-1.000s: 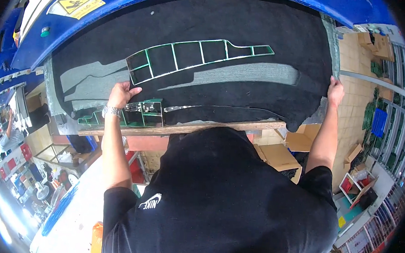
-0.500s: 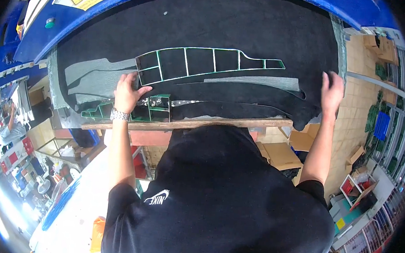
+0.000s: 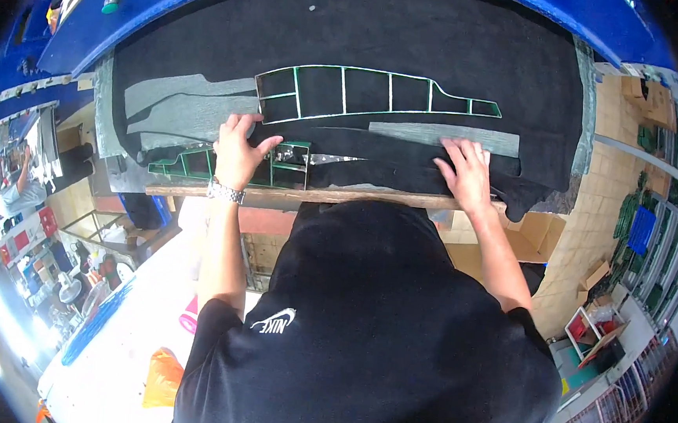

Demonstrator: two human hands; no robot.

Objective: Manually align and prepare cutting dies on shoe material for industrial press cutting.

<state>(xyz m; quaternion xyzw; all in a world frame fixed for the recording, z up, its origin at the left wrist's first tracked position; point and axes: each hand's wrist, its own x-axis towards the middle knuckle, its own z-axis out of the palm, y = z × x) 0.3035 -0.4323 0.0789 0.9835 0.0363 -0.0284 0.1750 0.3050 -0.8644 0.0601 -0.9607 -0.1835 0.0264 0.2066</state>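
A long green-edged cutting die [image 3: 344, 92], divided by crossbars, lies on a black sheet of material [image 3: 445, 38]. My left hand [image 3: 238, 156] is open at the die's lower left corner, its thumb and fingers spread. Partly hidden behind that hand, a second green die [image 3: 290, 166] lies close to the front edge. My right hand [image 3: 468, 176] rests open on the black material, fingertips at the lower edge of a grey strip [image 3: 415, 132]. Another grey patch [image 3: 181, 110] shows left of the long die.
A wooden rail [image 3: 371, 198] runs along the table's front edge, close to my body. Blue machine framework [image 3: 91, 46] with a green button [image 3: 111, 5] borders the far side. Cardboard boxes [image 3: 529, 242] stand below at the right. Another person [image 3: 24, 188] is at the far left.
My right hand has come left from the sheet's right side to the grey strip. The black material around that strip lies differently. My left hand stays by the long die; the whole view has shifted slightly.
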